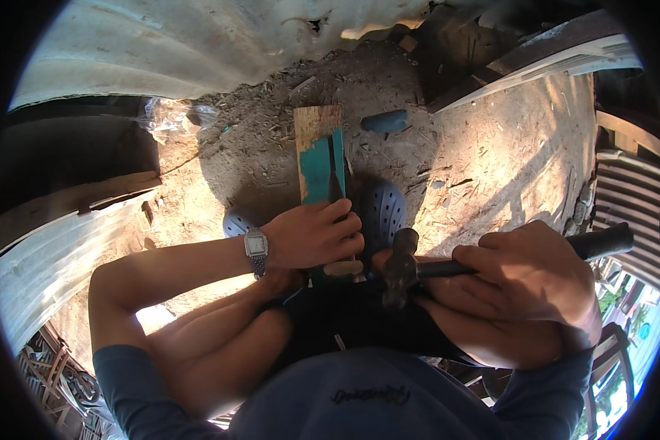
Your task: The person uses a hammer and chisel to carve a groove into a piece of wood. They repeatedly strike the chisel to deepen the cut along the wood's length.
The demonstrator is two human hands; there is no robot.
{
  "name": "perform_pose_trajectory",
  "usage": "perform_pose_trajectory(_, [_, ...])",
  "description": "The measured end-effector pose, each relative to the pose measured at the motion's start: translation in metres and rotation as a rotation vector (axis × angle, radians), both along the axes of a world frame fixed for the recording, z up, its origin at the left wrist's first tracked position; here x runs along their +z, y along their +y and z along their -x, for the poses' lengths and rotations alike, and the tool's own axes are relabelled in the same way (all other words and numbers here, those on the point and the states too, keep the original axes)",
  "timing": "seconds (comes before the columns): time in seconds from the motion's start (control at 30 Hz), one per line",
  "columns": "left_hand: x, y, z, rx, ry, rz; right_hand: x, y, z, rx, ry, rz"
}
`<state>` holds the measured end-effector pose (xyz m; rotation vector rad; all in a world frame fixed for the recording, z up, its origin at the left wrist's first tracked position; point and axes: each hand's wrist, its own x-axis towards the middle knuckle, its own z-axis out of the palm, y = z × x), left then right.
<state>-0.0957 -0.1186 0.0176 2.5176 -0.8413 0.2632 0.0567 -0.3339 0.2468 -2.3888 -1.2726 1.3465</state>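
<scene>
A narrow board (314,158), painted teal with bare wood at its far end, lies lengthwise between my feet and knees. My left hand (319,233), with a wristwatch on its wrist, is closed round a chisel (334,187) on the board. The chisel's dark blade points away from me and its pale handle end shows below my fingers. My right hand (513,271) grips the black shaft of a hammer (400,268); the metal head is above my lap, to the right of the chisel, not touching it.
Bent corrugated sheets (125,51) stand ahead and at the left. A grey-blue object (384,120) lies on the dirt floor (477,161), with wood chips and clear plastic (176,117). Wooden planks (521,66) and slats (627,213) are at the right.
</scene>
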Motion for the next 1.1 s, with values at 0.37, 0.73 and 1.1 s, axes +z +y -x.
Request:
perform_pose_trajectory(0.37, [-0.003, 0.000, 0.004, -0.018, 0.043, 0.002, -0.004, -0.002, 0.004, -0.165, 0.078, 0.074])
perform_pose_trajectory(0.73, [-0.001, 0.004, -0.005, -0.021, 0.042, 0.066, 0.004, 0.051, -0.019, 0.525, 0.069, 0.072])
perform_pose_trajectory(1.1, [-0.001, 0.016, -0.007, -0.078, 0.089, 0.100, -0.010, 0.041, -0.007, 0.795, 0.149, -0.137])
